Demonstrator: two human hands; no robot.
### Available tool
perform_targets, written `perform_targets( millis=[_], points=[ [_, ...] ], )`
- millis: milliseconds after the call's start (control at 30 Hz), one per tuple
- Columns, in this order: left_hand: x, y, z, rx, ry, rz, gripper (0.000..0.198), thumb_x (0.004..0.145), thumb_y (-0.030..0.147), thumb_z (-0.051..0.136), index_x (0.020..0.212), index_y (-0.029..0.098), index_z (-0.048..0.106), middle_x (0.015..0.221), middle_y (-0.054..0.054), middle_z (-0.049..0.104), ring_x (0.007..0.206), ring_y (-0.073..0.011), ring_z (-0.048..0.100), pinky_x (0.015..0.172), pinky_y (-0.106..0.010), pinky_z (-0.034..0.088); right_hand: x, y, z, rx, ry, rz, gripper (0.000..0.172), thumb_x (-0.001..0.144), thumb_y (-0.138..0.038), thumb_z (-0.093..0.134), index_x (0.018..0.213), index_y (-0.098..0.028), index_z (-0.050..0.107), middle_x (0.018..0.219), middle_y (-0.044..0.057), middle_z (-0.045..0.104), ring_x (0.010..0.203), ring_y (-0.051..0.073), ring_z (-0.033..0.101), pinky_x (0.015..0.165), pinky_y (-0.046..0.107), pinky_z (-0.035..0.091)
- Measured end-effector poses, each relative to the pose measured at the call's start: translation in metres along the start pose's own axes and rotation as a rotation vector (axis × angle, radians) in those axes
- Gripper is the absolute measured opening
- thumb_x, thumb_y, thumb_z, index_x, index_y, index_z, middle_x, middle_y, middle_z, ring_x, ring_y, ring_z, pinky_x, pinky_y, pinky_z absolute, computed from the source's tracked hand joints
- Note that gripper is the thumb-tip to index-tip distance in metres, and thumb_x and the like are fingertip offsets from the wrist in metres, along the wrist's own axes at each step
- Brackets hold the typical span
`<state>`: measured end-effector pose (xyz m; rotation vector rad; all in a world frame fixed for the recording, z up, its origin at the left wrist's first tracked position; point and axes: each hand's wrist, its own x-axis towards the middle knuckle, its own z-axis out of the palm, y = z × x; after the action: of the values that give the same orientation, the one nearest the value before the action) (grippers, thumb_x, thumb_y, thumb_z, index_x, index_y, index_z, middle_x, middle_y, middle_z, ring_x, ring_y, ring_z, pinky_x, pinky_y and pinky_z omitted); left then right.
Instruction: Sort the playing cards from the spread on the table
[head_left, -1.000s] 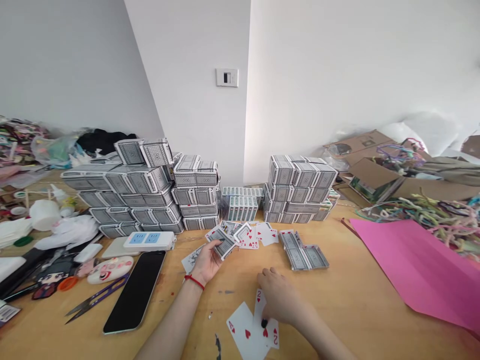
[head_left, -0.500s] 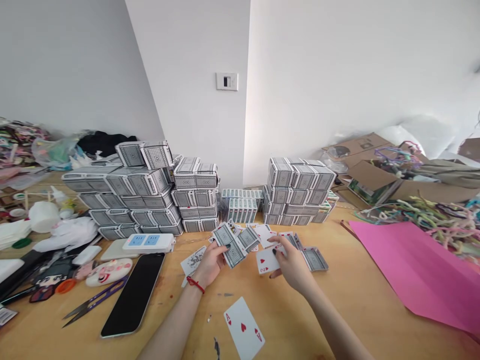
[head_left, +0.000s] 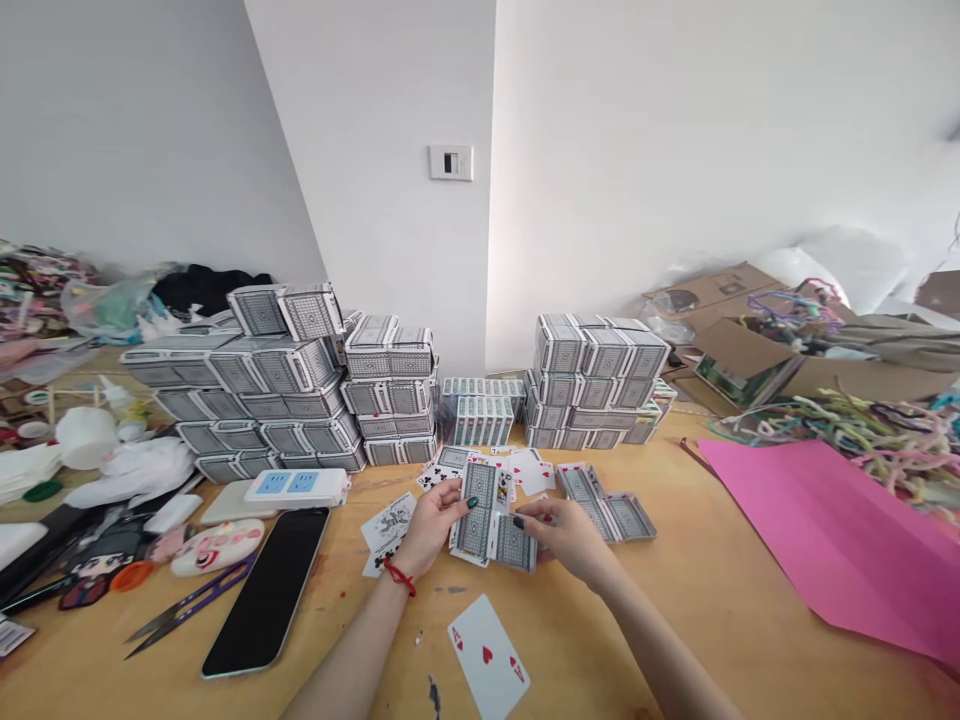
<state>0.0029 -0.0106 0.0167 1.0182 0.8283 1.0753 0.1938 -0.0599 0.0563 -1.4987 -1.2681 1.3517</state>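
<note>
My left hand [head_left: 433,522], a red cord on its wrist, is closed on grey-backed playing cards [head_left: 478,505] held above the table. My right hand [head_left: 564,535] pinches the right part of this group, at a grey-backed playing card [head_left: 515,543] set crosswise to the others. A face-up ace of hearts [head_left: 489,655] lies in front of me. Left of the hands rests a joker card [head_left: 390,522], partly over a club card. More loose cards [head_left: 531,470] are spread behind the hands. To the right sits an assembled shape of grey-backed cards [head_left: 630,517].
Stacked card blocks stand at the left [head_left: 262,405] and right [head_left: 596,380], with small boxes [head_left: 484,420] between. A phone [head_left: 268,590], thread snips [head_left: 191,605] and a power strip [head_left: 296,487] lie left. Pink paper [head_left: 832,540] and fuzzy stems [head_left: 855,430] are on the right.
The two of hearts in my right hand has moved left to the held cards and is now mostly hidden. My left hand has turned those cards more upright and lowered them slightly.
</note>
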Motion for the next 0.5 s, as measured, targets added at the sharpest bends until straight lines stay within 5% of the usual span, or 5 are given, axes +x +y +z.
perform_targets(
  millis=[233,500],
  points=[
    [0.001,-0.003,-0.002,-0.005,0.065,-0.013,0.041,0.062,0.023,0.067,0.101,0.013,0.057,0.089,-0.009,0.066,0.084,-0.0212,0.06,0.076,-0.031,0.044,0.005,0.013,0.0,-0.058,0.014,0.01,0.011,0.061,-0.023,0.057,0.067,-0.015,0.063,0.052,0.0,0.063,0.045,0.017,0.06,0.039,0.024,0.049],
    [-0.012,0.01,0.001,-0.137,-0.202,-0.165,0.056,0.07,0.019,0.06,0.121,0.023,0.038,0.106,-0.009,0.059,0.089,-0.0224,0.059,0.074,-0.035,0.047,0.009,0.012,0.005,0.253,0.122,-0.039,0.023,0.061,-0.033,0.061,0.074,-0.015,0.058,0.062,0.002,0.064,0.056,0.02,0.063,0.052,0.032,0.054]
  ],
)
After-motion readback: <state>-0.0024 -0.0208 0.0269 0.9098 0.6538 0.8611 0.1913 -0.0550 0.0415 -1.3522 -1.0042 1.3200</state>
